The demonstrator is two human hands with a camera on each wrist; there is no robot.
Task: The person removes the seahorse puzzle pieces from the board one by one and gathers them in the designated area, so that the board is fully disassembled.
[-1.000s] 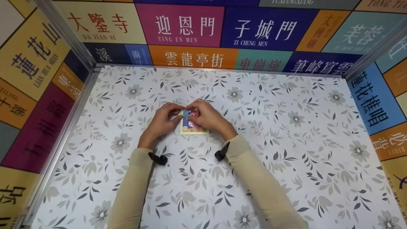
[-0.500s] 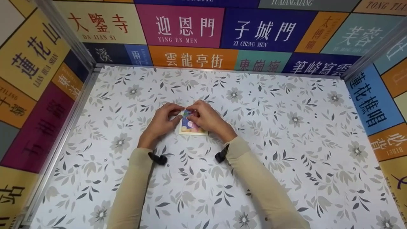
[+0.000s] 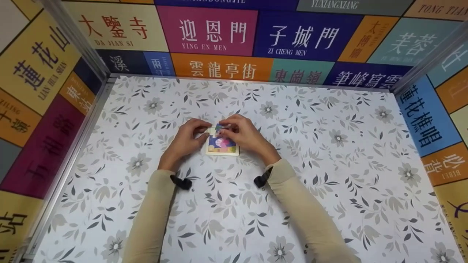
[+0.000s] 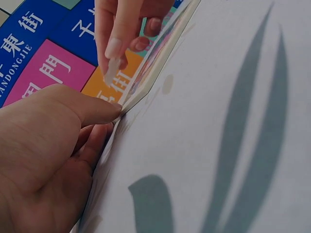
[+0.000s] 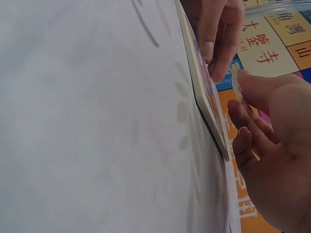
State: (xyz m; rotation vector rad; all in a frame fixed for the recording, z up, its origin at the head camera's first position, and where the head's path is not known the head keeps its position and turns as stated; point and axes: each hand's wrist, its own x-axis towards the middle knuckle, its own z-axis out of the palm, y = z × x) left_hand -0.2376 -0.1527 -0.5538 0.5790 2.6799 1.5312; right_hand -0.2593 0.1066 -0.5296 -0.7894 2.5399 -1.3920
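Note:
A small jigsaw puzzle board [image 3: 222, 148] with a pale rim and a colourful picture lies flat on the table. My left hand [image 3: 187, 138] grips its left edge, thumb and fingers at the upper left corner. Between thumb and fingertips, my right hand [image 3: 245, 132] pinches a jigsaw piece [image 3: 218, 128], blue and green on top. The right wrist view shows this piece [image 5: 236, 81] held on edge, apart from the board [image 5: 208, 104]. A pale bare patch shows at the board's upper left. My right fingers cover the upper right of the picture.
The table [image 3: 329, 175] wears a white cover with grey flowers and leaves. Panels with large lettering form a back wall [image 3: 212, 29], a left wall [image 3: 40, 109] and a right wall [image 3: 431, 120]. A dark wrist strap [image 3: 181, 182] sits on the left sleeve.
The jigsaw piece has come up out of the board's upper left corner, baring a pale patch. My right hand has shifted slightly right with it; the left hand stays put.

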